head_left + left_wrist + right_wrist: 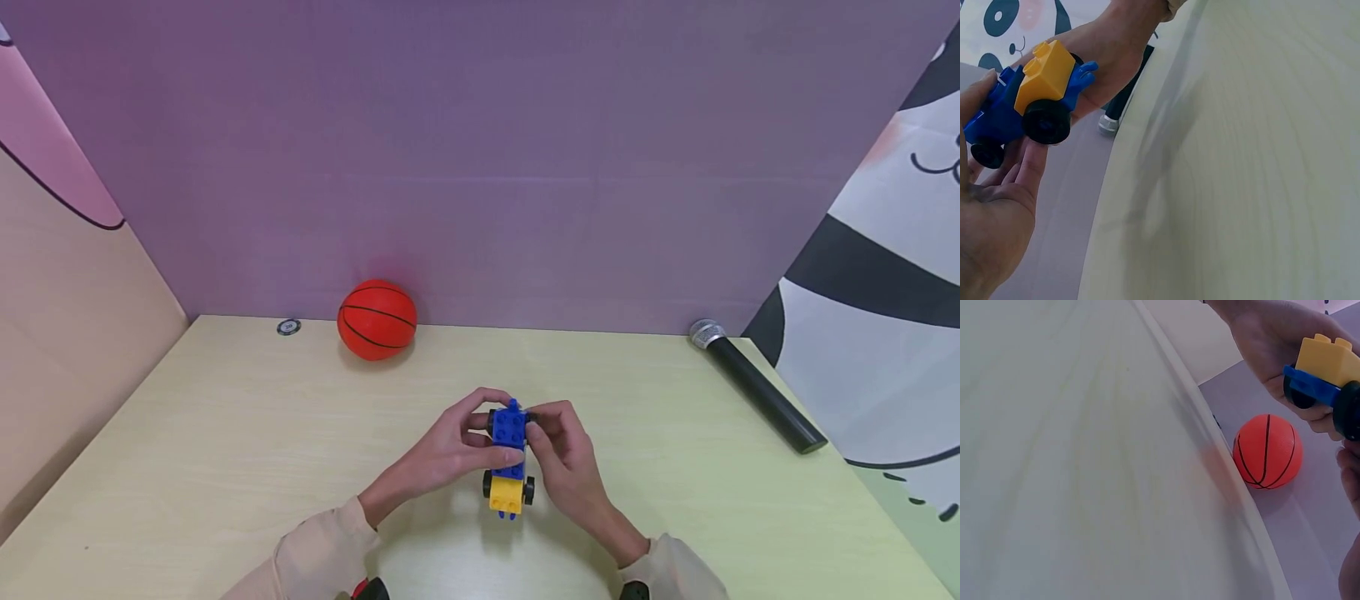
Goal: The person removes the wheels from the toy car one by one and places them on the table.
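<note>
Our fingers [501, 457] hide the car's [510, 460] middle as both hands pinch it above the surface [225, 450]; open room lies all around.

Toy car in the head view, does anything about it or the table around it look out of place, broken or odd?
Nothing stands out. The toy car looks whole, wheels on, yellow brick seated, held above the table by the left hand and right hand. The basketball and microphone lie apart by the back wall.
</note>
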`<state>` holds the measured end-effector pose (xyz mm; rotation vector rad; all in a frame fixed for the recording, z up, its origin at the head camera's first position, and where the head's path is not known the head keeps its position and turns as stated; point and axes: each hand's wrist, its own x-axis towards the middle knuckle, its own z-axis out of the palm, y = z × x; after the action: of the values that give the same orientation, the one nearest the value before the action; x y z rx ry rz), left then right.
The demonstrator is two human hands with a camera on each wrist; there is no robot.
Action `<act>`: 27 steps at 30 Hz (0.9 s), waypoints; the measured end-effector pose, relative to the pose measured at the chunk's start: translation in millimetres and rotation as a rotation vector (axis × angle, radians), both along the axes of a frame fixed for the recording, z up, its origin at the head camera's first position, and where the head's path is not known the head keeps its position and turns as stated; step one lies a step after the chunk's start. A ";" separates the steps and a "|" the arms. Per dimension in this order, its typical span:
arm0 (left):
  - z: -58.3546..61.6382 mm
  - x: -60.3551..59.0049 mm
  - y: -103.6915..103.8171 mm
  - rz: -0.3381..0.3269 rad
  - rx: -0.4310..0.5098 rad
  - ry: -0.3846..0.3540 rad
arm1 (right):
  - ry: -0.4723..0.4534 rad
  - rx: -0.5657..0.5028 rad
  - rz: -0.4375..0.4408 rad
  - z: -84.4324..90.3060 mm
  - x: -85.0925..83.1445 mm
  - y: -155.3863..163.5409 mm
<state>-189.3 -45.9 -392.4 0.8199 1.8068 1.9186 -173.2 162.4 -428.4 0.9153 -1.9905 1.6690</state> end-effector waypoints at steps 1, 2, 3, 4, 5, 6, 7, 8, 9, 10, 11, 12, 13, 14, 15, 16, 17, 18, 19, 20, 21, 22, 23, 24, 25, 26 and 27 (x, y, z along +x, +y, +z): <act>-0.4 0.0 0.2 0.002 0.002 0.002 | 0.010 -0.005 0.006 0.1 -0.4 -0.2; -0.7 0.1 0.3 0.003 0.004 0.005 | 0.018 -0.010 0.013 0.2 -0.8 -0.5; -1.4 -0.1 0.4 0.004 0.004 0.009 | 0.025 -0.013 0.020 0.3 -1.2 -0.7; -1.9 0.0 0.5 0.006 0.003 0.012 | 0.031 -0.016 0.025 0.3 -1.6 -1.0; -2.4 -0.1 0.6 0.006 0.002 0.014 | 0.036 -0.017 0.029 0.4 -2.0 -1.2; -3.1 -0.4 0.6 0.004 0.001 0.016 | 0.042 -0.014 0.031 0.4 -2.3 -1.3; -3.6 -0.6 0.8 0.003 -0.003 0.017 | 0.050 -0.009 0.031 0.3 -2.6 -1.4; -4.1 -0.7 0.8 0.003 -0.007 0.016 | 0.056 -0.006 0.031 0.3 -3.0 -1.5; -4.5 -0.7 0.9 0.005 -0.011 0.011 | 0.064 -0.001 0.028 0.2 -3.3 -1.4; -4.8 -0.6 1.0 0.006 -0.016 0.010 | 0.073 0.004 0.026 0.1 -3.7 -1.3; -4.8 -0.4 1.0 0.009 -0.020 0.005 | 0.081 0.012 0.021 0.0 -4.1 -1.0; -5.0 -0.3 1.0 0.010 -0.024 0.006 | 0.092 0.022 0.014 -0.1 -4.5 -0.8; -4.8 0.2 1.1 0.012 -0.028 0.002 | 0.102 0.034 0.005 0.0 -4.7 -0.4; -4.9 0.5 1.2 0.013 -0.029 -0.002 | 0.112 0.048 -0.008 0.1 -4.8 0.1; -4.8 0.8 1.4 0.012 -0.031 -0.003 | 0.125 0.067 -0.023 0.0 -5.3 0.6; -4.7 1.0 1.5 0.010 -0.031 -0.004 | 0.137 0.084 -0.036 0.3 -5.5 1.0; -4.5 1.3 1.5 0.009 -0.031 -0.008 | 0.148 0.101 -0.052 0.7 -5.8 1.4; -4.2 1.5 1.7 0.007 -0.031 -0.007 | 0.158 0.119 -0.066 1.2 -5.9 1.8; -4.5 1.5 1.8 0.005 -0.030 -0.009 | 0.167 0.133 -0.078 1.5 -6.1 2.1; -4.4 1.6 2.0 0.003 -0.028 -0.009 | 0.173 0.143 -0.086 1.8 -6.1 2.4; -4.2 1.8 2.1 0.002 -0.028 -0.008 | 0.177 0.152 -0.091 1.9 -6.2 2.6; -4.0 1.9 2.0 0.002 -0.028 -0.006 | 0.179 0.156 -0.092 2.4 -6.1 2.6; -3.9 2.0 1.9 0.004 -0.031 -0.006 | 0.181 0.162 -0.094 2.5 -6.2 2.5; -3.8 2.1 1.9 0.005 -0.033 -0.006 | 0.182 0.167 -0.094 2.4 -6.1 2.5; -3.9 2.2 1.9 0.006 -0.036 -0.007 | 0.180 0.171 -0.094 2.4 -6.1 2.4; -3.7 2.6 1.9 0.008 -0.039 -0.006 | 0.178 0.176 -0.095 2.4 -6.1 2.3; -3.9 2.7 1.9 0.009 -0.041 -0.005 | 0.175 0.182 -0.096 2.3 -6.1 2.3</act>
<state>-186.6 -44.1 -396.3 0.7941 1.8435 1.8816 -179.3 164.7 -426.1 0.9751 -2.0550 1.3257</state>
